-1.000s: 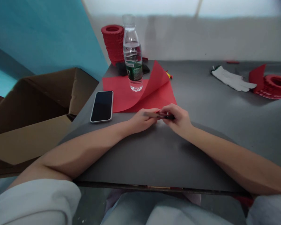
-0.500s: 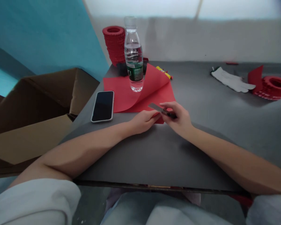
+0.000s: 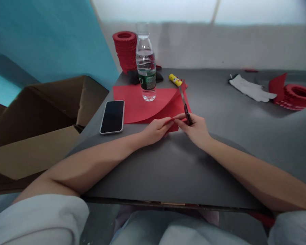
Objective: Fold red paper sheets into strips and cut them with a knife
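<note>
My left hand (image 3: 156, 131) pinches a piece of red paper (image 3: 173, 127) between thumb and fingers, just above the near edge of the larger red sheets. The fingertips of my right hand (image 3: 193, 129) meet it at the same small piece. A pair of closed scissors (image 3: 186, 108), with a black handle and metal blade, is held in my right hand, blade pointing away from me. Part of the handle is hidden by the fingers. Under and beyond my hands lie red paper sheets (image 3: 142, 110), the top one curled up at its right side.
On the sheets stands a water bottle (image 3: 146, 68), with a phone (image 3: 112, 117) to their left. Behind are a red pleated paper stack (image 3: 124, 51) and yellow glue stick (image 3: 175, 80). A white glove (image 3: 252, 88) and red paper ring (image 3: 301, 95) lie right; a cardboard box (image 3: 35, 146) stands left.
The scissors have swung from pointing left to pointing away from me. My right fingertips have come to the paper at my left fingers. The sheet's curl has sunk lower, uncovering the glue stick.
</note>
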Action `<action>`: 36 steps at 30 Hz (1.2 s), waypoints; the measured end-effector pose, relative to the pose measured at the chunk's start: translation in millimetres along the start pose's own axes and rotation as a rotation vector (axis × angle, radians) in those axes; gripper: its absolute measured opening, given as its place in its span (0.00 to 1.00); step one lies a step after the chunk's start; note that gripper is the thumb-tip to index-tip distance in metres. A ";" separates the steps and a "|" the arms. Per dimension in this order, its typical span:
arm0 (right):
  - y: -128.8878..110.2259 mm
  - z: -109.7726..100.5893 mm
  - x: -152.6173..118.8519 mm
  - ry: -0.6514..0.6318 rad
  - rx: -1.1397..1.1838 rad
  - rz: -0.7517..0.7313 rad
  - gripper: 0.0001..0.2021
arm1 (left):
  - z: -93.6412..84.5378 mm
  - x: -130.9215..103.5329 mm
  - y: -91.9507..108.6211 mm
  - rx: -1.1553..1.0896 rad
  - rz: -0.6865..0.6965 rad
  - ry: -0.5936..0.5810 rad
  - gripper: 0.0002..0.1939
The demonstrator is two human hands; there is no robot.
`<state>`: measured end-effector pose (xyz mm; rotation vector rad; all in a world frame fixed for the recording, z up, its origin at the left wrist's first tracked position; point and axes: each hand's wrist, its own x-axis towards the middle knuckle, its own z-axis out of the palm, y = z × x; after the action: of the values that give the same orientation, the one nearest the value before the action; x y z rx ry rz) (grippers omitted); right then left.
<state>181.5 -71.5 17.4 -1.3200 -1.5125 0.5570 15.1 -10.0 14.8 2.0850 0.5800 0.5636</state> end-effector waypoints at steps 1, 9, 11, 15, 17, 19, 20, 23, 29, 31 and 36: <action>0.8 -0.3 0.2 -0.006 -0.001 0.011 0.07 | -0.2 0.1 -0.8 -0.021 -0.009 -0.003 0.17; -0.6 -0.9 -3.3 0.045 -0.152 -0.209 0.06 | -1.2 3.4 -1.2 -0.298 -0.140 -0.110 0.34; -1.2 -0.6 -3.1 0.040 -0.118 -0.245 0.06 | -1.5 4.4 1.0 -0.327 -0.176 -0.158 0.37; -1.9 -0.9 -2.6 0.011 -0.087 -0.263 0.07 | -2.7 5.6 3.8 -0.389 -0.199 -0.206 0.34; -2.3 -1.1 -3.0 -0.005 -0.095 -0.257 0.07 | -3.3 5.9 4.1 -0.430 -0.213 -0.211 0.31; -2.7 -1.0 -3.3 -0.016 -0.095 -0.258 0.07 | -3.1 6.4 4.7 -0.459 -0.224 -0.216 0.28; -2.7 -0.9 -3.4 -0.017 -0.096 -0.263 0.07 | -2.6 6.8 5.4 -0.457 -0.230 -0.212 0.27; -2.4 -1.0 -2.6 -0.017 -0.122 -0.298 0.06 | -0.8 7.6 9.5 -0.366 -0.254 -0.198 0.23; 1.0 0.0 0.8 -0.029 -0.052 -0.180 0.07 | -23.3 -1.3 18.6 0.072 -0.126 -0.133 0.25; 2.2 -0.3 3.0 0.024 -0.009 -0.073 0.09 | -44.3 -10.1 18.6 0.394 -0.065 0.020 0.22; -4.0 -0.8 19.4 0.153 0.078 -0.031 0.09 | -99.6 -33.1 7.2 1.057 -0.632 0.369 0.31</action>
<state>182.5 -55.1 28.4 -1.2483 -1.3706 0.4789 -67.8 29.4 66.3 2.5056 1.9962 0.2629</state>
